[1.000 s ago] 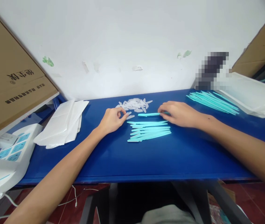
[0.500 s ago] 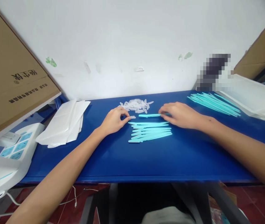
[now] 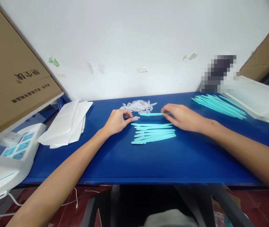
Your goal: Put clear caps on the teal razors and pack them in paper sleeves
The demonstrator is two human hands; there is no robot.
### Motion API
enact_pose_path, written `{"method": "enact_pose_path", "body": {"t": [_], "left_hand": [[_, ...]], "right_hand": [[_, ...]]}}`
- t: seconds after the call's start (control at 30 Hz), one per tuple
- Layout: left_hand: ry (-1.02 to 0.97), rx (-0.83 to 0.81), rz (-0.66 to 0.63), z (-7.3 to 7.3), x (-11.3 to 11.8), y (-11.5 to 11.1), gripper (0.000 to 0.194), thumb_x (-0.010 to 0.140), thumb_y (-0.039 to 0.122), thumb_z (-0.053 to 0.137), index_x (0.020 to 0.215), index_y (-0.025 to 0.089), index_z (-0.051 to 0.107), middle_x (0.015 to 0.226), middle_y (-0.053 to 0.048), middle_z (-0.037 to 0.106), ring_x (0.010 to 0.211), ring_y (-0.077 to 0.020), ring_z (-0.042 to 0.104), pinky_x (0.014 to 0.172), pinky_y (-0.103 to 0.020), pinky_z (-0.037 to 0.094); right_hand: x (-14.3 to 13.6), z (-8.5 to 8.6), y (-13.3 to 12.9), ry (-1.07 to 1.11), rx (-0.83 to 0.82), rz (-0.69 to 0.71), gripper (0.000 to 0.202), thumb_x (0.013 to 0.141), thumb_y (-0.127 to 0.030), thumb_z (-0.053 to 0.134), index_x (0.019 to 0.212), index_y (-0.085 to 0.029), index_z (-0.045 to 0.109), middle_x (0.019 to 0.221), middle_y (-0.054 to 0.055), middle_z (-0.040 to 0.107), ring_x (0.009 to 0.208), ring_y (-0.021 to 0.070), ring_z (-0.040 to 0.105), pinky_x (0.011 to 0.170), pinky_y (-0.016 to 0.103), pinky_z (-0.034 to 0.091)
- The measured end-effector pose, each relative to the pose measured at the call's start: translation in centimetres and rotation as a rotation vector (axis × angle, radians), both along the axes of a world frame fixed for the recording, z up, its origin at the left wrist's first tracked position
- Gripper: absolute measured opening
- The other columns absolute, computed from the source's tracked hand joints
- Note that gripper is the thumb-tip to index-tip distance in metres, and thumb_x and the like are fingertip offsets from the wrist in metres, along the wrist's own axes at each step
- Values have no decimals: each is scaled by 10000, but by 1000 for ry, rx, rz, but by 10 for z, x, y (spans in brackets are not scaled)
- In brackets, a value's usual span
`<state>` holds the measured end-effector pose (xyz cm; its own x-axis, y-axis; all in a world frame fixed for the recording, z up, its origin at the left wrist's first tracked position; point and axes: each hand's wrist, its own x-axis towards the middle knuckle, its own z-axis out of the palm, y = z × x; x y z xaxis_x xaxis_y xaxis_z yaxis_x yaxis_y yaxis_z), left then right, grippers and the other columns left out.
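My left hand (image 3: 119, 121) is closed in a pinch on a small translucent blade cap (image 3: 136, 118). From the right, my right hand (image 3: 180, 116) pinches the handle of a slim turquoise eyebrow razor (image 3: 151, 114), its blade end pointing left. Razor and cap are apart, the razor slightly farther back. Behind them lies a heap of loose translucent caps (image 3: 138, 105). Nearer to me, several turquoise razors (image 3: 154, 133) rest side by side in a row. The fingertips of my right hand are partly hidden behind the razor and the hand itself.
More turquoise razors (image 3: 218, 105) are piled at the right, beside a translucent plastic tray (image 3: 255, 97). White plastic bags (image 3: 65, 124) lie on the blue table (image 3: 125, 167) at the left. A power strip (image 3: 30, 151) and a large cardboard box (image 3: 18, 63) stand farther left.
The razor in my right hand has shifted slightly away from me. The cap in my left hand now shows more clearly past the fingertips, tilted a little. The view has moved slightly.
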<state>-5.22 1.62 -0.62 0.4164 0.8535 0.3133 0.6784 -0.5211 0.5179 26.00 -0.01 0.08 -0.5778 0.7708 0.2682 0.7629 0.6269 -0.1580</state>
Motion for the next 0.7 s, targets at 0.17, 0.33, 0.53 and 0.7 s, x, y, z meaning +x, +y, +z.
{"method": "enact_pose_path", "body": {"t": [0.17,0.33,0.53,0.7], "left_hand": [[-41,-62,-22,-2,0,2,262,863,290,752,1106,192,746,880,-30,799,812,-182,718,806,-306,537],[20,-61,-85,1,-1,2,218,899,366,709,1005,209,818,921,-44,795,795,-183,679,723,-290,507],[24,-67,-98,2,0,1,171,888,324,709,939,204,819,881,-39,786,746,-165,655,707,-278,489],[20,-72,-96,2,1,1,145,883,322,720,903,210,809,875,-31,783,748,-163,651,720,-282,482]], "right_hand": [[-4,-1,-1,14,-58,2,318,1045,-340,358,1124,-172,616,1088,144,727,938,276,685,806,390,500],[-3,-3,1,10,-63,44,345,1058,-351,333,1138,-168,614,1109,145,715,972,269,673,841,387,500],[-4,-1,-1,-12,-52,78,350,1056,-339,342,1138,-158,631,1107,153,709,978,275,663,847,398,504],[-8,-2,-4,3,-56,85,351,1052,-340,345,1143,-167,637,1122,157,705,978,274,667,842,399,512]]}}
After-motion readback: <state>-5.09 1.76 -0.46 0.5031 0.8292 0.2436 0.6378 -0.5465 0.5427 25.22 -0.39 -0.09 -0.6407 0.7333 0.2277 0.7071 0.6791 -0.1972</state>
